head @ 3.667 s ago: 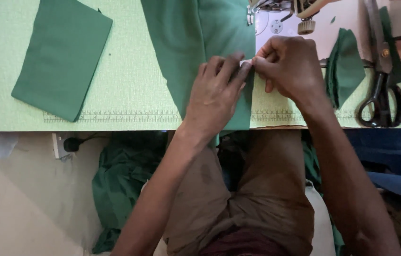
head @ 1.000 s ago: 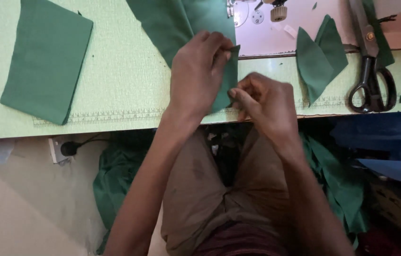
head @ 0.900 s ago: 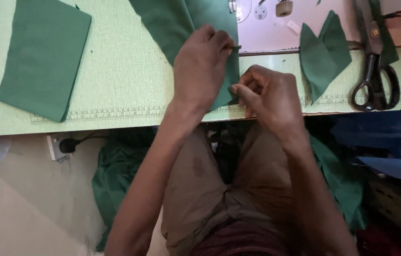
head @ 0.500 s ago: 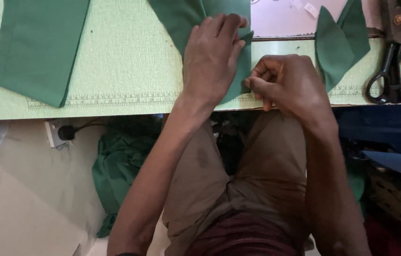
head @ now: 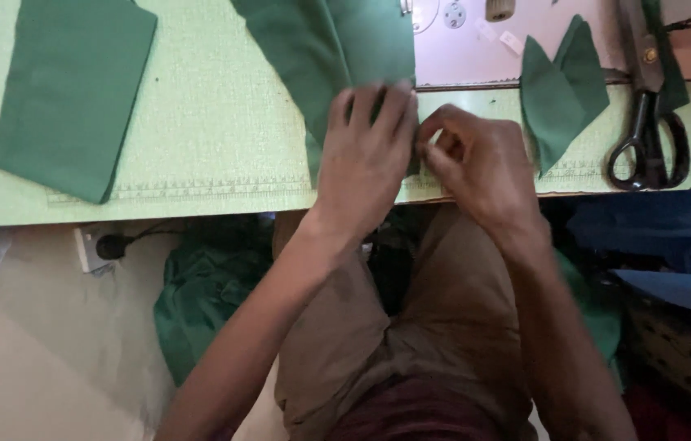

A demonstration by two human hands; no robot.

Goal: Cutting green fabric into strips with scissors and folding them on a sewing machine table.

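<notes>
Tailoring/sewing workshop. Evidence: pale green cutting table [head: 198, 122] with a measuring scale printed along its edge, cut green fabric pieces [head: 68, 90], heavy tailor's shears [head: 647, 122], green cloth heaped on the floor [head: 206, 302] underneath.

1. A wide strip of bare tabletop [head: 223, 106] is lying open between the folded green piece [head: 68, 90] at the left and the long green fabric [head: 337, 49], giving a hand free passage.
2. The left hand [head: 366, 159] and right hand [head: 476, 159] are crowding the near edge at the centre.
3. To the right, the small green cut piece [head: 562, 94] and black scissors [head: 651, 122] are blocking the way, with only a narrow gap between them.
</notes>
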